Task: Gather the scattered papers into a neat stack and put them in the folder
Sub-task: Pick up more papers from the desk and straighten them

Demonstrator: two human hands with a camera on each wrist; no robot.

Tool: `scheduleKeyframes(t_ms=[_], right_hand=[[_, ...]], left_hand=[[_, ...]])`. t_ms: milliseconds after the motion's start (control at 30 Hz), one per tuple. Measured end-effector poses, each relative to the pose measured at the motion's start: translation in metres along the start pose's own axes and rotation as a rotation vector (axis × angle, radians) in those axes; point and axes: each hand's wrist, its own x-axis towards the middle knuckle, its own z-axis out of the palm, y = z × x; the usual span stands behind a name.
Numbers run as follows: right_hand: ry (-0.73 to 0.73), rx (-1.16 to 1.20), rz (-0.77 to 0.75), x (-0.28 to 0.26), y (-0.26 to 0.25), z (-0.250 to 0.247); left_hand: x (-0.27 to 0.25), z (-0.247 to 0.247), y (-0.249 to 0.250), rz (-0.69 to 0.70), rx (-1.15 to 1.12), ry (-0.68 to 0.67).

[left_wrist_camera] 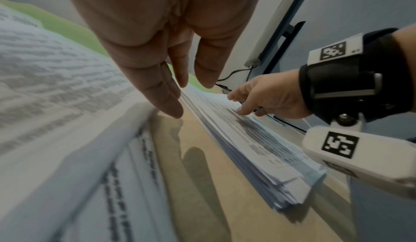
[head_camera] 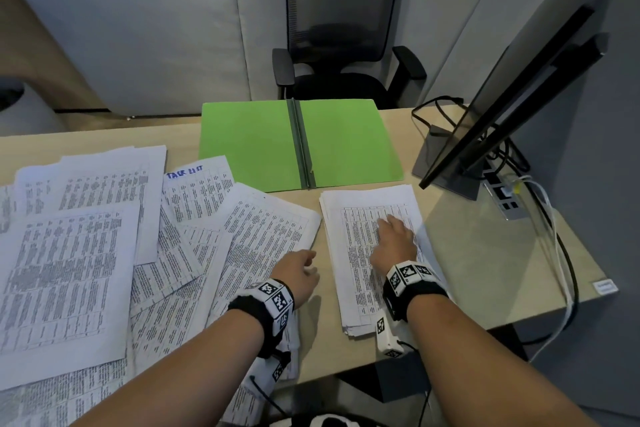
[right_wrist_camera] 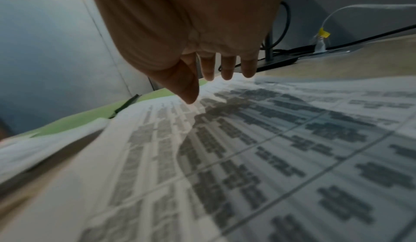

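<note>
Desk point(head_camera: 485, 253) strip bare between stack point(head_camera: 363, 229) edge, scattered papers point(head_camera: 104, 253); right hand point(head_camera: 394, 239) atop stack.

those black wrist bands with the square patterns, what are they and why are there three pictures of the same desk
No machine here: a person works with bare hands. Each black wrist band with printed square markers carries a small camera. The wide picture comes from a camera on the head; the two close ones look along each hand from its wrist.

On the pale wooden desk lie an open green card folder, a loose spread of printed white sheets and a gathered stack of printed paper. The right hand rests its fingers on that stack. The left hand hangs relaxed over the bare strip between the stack and the spread, holding nothing. A dark flat monitor stands at the right.
</note>
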Motion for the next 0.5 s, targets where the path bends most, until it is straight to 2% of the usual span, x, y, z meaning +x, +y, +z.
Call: scheduleKeyframes(t_ms=[233, 333, 400, 500], right_hand=[[0.006, 0.079, -0.165, -0.021, -0.056, 0.021], [-0.021, 0.177, -0.190, -0.030, -0.081, 0.033], [-0.076, 0.320, -0.148, -0.039, -0.099, 0.038], [-0.139, 0.453, 0.002, -0.052, -0.122, 0.047]], left_hand=[[-0.009, -0.045, -0.036, -0.084, 0.116, 0.078], [-0.016, -0.063, -0.058, -0.128, 0.161, 0.119], [-0.022, -0.075, -0.076, -0.159, 0.182, 0.177], [-0.034, -0.095, -0.110, -0.252, 0.268, 0.272]])
